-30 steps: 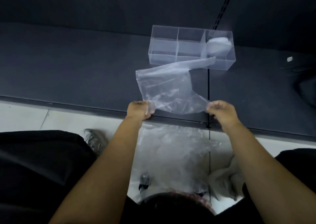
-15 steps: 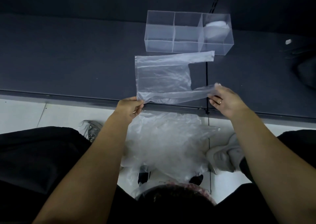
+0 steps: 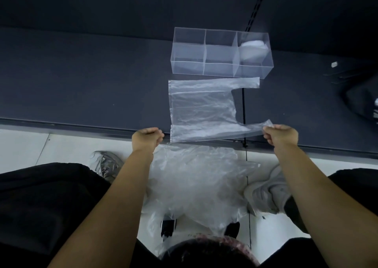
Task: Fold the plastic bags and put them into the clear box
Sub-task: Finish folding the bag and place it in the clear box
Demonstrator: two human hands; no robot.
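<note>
A clear plastic bag (image 3: 202,110) lies spread flat on the dark table (image 3: 92,87), its two handles pointing right. My right hand (image 3: 280,135) pinches the end of the near handle, slightly raised off the table. My left hand (image 3: 147,138) is curled at the bag's near left corner, at the table's front edge. Just beyond the bag stands the clear box (image 3: 188,67) with three compartments. A folded white bag (image 3: 252,47) sits in its right compartment; the other two hold nothing.
A loose heap of clear plastic bags (image 3: 196,182) lies below the table edge between my arms. Grey shoes (image 3: 106,165) show on the white floor at both sides. A dark object (image 3: 362,104) sits at the table's right edge, with a small white scrap (image 3: 334,64) nearby.
The bag hung crumpled between my hands a second ago; now it lies flat and stretched on the table. My hands have moved apart along its near edge.
</note>
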